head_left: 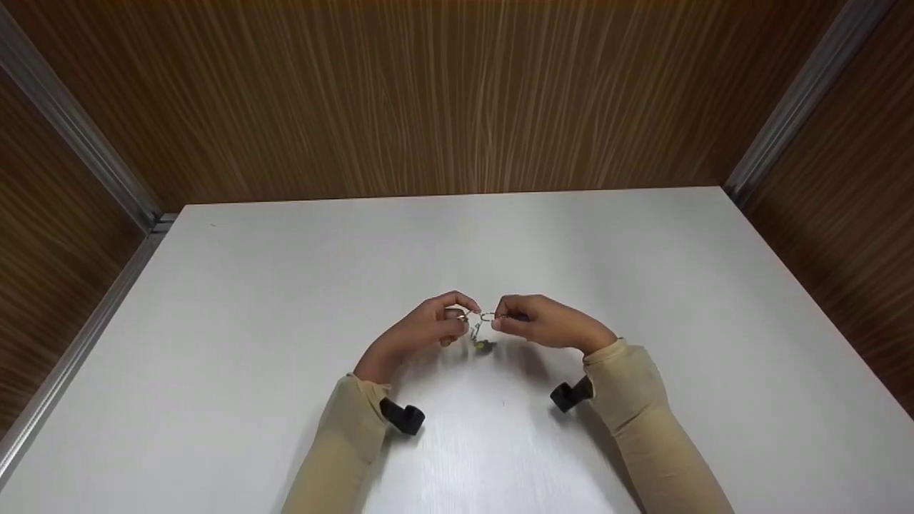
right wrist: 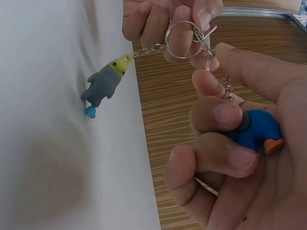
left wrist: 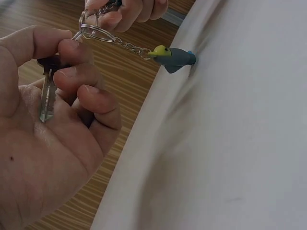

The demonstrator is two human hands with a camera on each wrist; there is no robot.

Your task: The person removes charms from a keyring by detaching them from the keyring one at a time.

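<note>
Both hands pinch a silver key ring (right wrist: 181, 40) — grey-and-yellow charm (right wrist: 104, 81) dangling

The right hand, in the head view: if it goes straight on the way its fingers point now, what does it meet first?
Probably the left hand. The right hand points toward it, and only the small key ring that both pinch lies between their fingertips. Depth is hard to judge.

Two hands meet over the middle of a table, a bunch of key rings between them.

The left hand (head_left: 428, 325) lies left of the right hand (head_left: 543, 323), both above the table (head_left: 285, 285). A key (left wrist: 46, 93) lies in the left palm, a small figure (right wrist: 254, 130) in the right palm. A key ring (right wrist: 182, 39) joins them; a second figure (left wrist: 175, 57) hangs below on a chain (left wrist: 125, 44). Wall panels (head_left: 428, 93) stand behind the table.
</note>
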